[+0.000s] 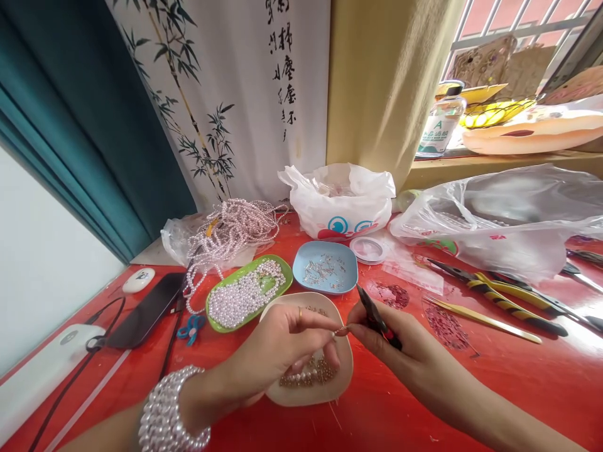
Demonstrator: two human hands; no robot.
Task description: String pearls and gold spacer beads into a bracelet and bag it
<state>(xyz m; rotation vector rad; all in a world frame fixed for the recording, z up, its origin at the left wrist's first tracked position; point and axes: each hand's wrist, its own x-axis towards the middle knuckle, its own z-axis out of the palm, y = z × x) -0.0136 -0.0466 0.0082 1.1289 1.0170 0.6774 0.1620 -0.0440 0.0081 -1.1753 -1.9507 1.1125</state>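
Observation:
My left hand (pixel 282 339), with a ring on one finger and a pearl bracelet (pixel 172 411) of several rows on the wrist, pinches a tiny jewellery piece with a pearl bead and gold-coloured metal (pixel 341 331). The fingertips of my right hand (pixel 400 336) meet the same piece from the right. Tucked in my right hand is a pair of dark-jawed pliers (pixel 375 312), jaws pointing up. Both hands are over a cream tray (pixel 347 370) with gold-coloured beads and a short row of pearls, partly hidden by my left hand.
Behind the hands are a green tray (pixel 225 328) of pearls and a blue dish (pixel 349 267) of metal pins. Bead strands (pixel 240 226) lie back left, plastic bags (pixel 342 210) at the rear. To the right are tweezers (pixel 485 318) and yellow-black pliers (pixel 513 304); a phone (pixel 148 311) lies left.

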